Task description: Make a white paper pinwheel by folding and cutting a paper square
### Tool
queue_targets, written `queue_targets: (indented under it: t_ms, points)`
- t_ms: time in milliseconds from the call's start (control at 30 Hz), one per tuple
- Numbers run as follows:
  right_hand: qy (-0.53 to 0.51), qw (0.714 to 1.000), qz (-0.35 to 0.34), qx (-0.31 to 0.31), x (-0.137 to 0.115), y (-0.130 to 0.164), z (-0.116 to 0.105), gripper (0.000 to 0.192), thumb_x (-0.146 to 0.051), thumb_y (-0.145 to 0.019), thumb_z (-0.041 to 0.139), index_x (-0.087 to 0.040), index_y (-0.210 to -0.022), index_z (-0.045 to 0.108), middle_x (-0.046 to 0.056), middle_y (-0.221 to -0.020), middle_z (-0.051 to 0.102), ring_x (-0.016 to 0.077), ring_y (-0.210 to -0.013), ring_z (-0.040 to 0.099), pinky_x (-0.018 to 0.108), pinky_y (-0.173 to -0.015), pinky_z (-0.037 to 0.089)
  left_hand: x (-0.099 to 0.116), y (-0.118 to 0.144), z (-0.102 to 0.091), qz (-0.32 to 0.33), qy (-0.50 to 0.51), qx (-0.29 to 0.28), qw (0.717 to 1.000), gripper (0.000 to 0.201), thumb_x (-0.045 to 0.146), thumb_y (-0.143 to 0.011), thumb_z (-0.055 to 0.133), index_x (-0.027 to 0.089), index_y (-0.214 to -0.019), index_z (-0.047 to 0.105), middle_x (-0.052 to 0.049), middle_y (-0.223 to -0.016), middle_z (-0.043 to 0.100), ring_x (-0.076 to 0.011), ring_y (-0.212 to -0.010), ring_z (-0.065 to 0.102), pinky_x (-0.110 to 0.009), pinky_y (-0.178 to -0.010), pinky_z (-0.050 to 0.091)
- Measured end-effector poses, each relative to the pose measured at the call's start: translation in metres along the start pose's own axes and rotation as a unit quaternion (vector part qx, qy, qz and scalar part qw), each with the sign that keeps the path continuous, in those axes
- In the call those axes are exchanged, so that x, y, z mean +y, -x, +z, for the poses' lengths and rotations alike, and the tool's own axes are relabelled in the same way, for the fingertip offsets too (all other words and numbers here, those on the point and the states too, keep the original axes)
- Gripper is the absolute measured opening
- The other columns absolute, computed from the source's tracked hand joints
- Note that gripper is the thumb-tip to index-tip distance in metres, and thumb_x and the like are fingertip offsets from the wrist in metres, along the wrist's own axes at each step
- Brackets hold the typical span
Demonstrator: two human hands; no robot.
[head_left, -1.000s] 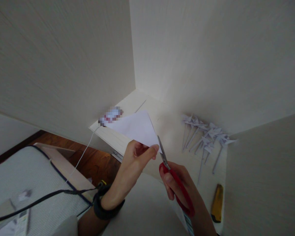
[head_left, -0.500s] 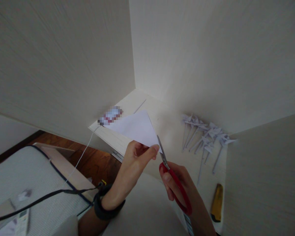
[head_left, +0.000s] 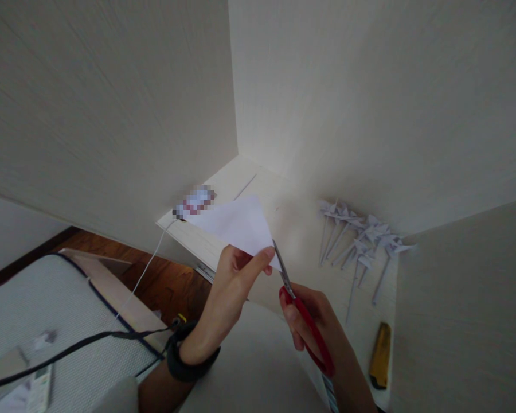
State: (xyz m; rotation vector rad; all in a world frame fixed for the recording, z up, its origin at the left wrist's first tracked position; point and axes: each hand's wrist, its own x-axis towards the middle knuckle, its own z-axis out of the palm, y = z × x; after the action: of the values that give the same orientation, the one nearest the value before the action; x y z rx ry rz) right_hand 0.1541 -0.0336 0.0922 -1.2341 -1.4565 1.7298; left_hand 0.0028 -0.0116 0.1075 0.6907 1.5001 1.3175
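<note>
Between thumb and fingers, my left hand [head_left: 238, 275] pinches a white sheet of paper [head_left: 236, 223] that looks folded to a triangle. Its pointed corner faces my right hand [head_left: 312, 321]. That hand grips red-handled scissors [head_left: 312, 335], with fingers in the loops and the metal blades pointing up and away. The blades lie along the paper's right edge, close to the tip; whether they bite into it I cannot tell. On the right of the white surface [head_left: 296, 229] lie several white paper pinwheels [head_left: 365, 229] on thin sticks.
A yellow-and-black utility knife [head_left: 379, 355] lies at the right. A thin white stick [head_left: 245, 186] is behind the paper. At the left edge rests a blurred-out device [head_left: 198, 199] with a white cable [head_left: 150, 258]. Pale walls [head_left: 370, 115] enclose the surface; a mattress [head_left: 77, 310] stands lower left.
The left thumb and fingers have shifted slightly left along the paper, so more of its pointed corner shows. The scissors' blades appear closer together and nearer the paper's edge.
</note>
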Motion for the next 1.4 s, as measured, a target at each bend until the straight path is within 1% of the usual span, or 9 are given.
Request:
queue_targets:
  t_ms: [167,300,367,733,900,1100,1233,1333,1400]
  points:
    - [-0.031,0.999,-0.012,-0.010,0.0057,0.0013,0.0008,0.050,-0.068,-0.084,0.053,-0.020,-0.070,0.047,-0.007,-0.055,0.040,0.0069,-0.041,0.033,0.021,-0.039,0.026,0.0033,0.0020,0.0008,0.014,0.000,-0.005,1.000,0.026,0.039,-0.068,0.078,0.019,-0.062,0.063,0.002,-0.058,0.064,-0.0140,-0.057,0.059,-0.025,-0.054,0.043]
    - [-0.006,0.999,-0.032,0.008,0.0073,0.0025,0.0014,0.051,-0.068,-0.084,0.052,-0.021,-0.067,0.048,-0.006,-0.053,0.043,0.0089,-0.042,0.038,0.023,-0.043,0.031,0.0053,0.0036,0.0010,0.009,-0.005,-0.026,1.000,0.025,0.039,-0.069,0.077,0.019,-0.063,0.063,0.002,-0.056,0.064,-0.0141,-0.055,0.059,-0.025,-0.050,0.041]
    - [0.002,1.000,-0.028,0.010,0.0083,0.0033,0.0009,0.049,-0.065,-0.086,0.052,-0.021,-0.066,0.048,-0.006,-0.051,0.042,0.0092,-0.042,0.037,0.024,-0.045,0.031,0.0053,0.0043,0.0009,0.004,-0.009,-0.029,1.000,0.025,0.039,-0.070,0.076,0.019,-0.064,0.064,0.002,-0.055,0.064,-0.0137,-0.054,0.058,-0.025,-0.048,0.038]
    - [0.022,0.999,-0.025,0.025,0.0043,0.0042,-0.0017,0.047,-0.061,-0.086,0.053,-0.020,-0.063,0.050,-0.005,-0.052,0.044,0.0085,-0.039,0.040,0.023,-0.040,0.031,0.0021,0.0047,0.0021,0.015,0.002,-0.005,1.000,0.025,0.037,-0.067,0.078,0.017,-0.065,0.064,0.003,-0.056,0.063,-0.0137,-0.055,0.059,-0.025,-0.055,0.043]
    - [0.017,0.999,-0.020,0.034,0.0059,0.0053,-0.0009,0.043,-0.056,-0.086,0.056,-0.020,-0.064,0.051,-0.006,-0.051,0.044,0.0086,-0.039,0.040,0.022,-0.039,0.031,0.0011,0.0043,0.0022,0.018,0.008,-0.014,1.000,0.024,0.036,-0.067,0.078,0.017,-0.062,0.064,0.002,-0.056,0.064,-0.0140,-0.056,0.059,-0.026,-0.058,0.044]
    - [0.007,1.000,-0.006,0.011,0.0061,0.0051,0.0001,0.042,-0.057,-0.086,0.054,-0.020,-0.066,0.052,-0.006,-0.051,0.044,0.0085,-0.040,0.039,0.021,-0.039,0.031,0.0008,0.0054,0.0005,0.013,0.005,-0.014,1.000,0.025,0.037,-0.068,0.078,0.017,-0.062,0.065,0.002,-0.058,0.064,-0.0138,-0.058,0.058,-0.025,-0.059,0.045]
    - [0.005,1.000,-0.009,0.016,0.0068,0.0054,0.0019,0.042,-0.056,-0.088,0.052,-0.020,-0.066,0.051,-0.006,-0.051,0.043,0.0081,-0.040,0.038,0.021,-0.040,0.031,-0.0001,0.0057,-0.0005,0.008,0.006,-0.009,1.000,0.026,0.038,-0.067,0.079,0.017,-0.063,0.065,0.001,-0.059,0.064,-0.0141,-0.060,0.059,-0.025,-0.059,0.045]
    - [0.010,1.000,-0.013,0.016,0.0080,0.0064,0.0014,0.043,-0.057,-0.088,0.052,-0.020,-0.065,0.050,-0.006,-0.051,0.043,0.0077,-0.040,0.038,0.021,-0.040,0.030,-0.0007,0.0044,0.0004,0.000,0.015,0.002,1.000,0.027,0.039,-0.066,0.080,0.017,-0.064,0.064,0.001,-0.059,0.065,-0.0144,-0.059,0.060,-0.026,-0.058,0.045]
    - [0.018,1.000,-0.012,0.017,0.0089,0.0070,0.0005,0.043,-0.055,-0.089,0.053,-0.020,-0.065,0.050,-0.006,-0.050,0.043,0.0073,-0.040,0.037,0.021,-0.040,0.030,-0.0002,0.0032,0.0016,0.005,0.022,0.026,0.999,0.029,0.041,-0.066,0.080,0.017,-0.063,0.063,0.001,-0.058,0.065,-0.0144,-0.057,0.060,-0.026,-0.057,0.045]
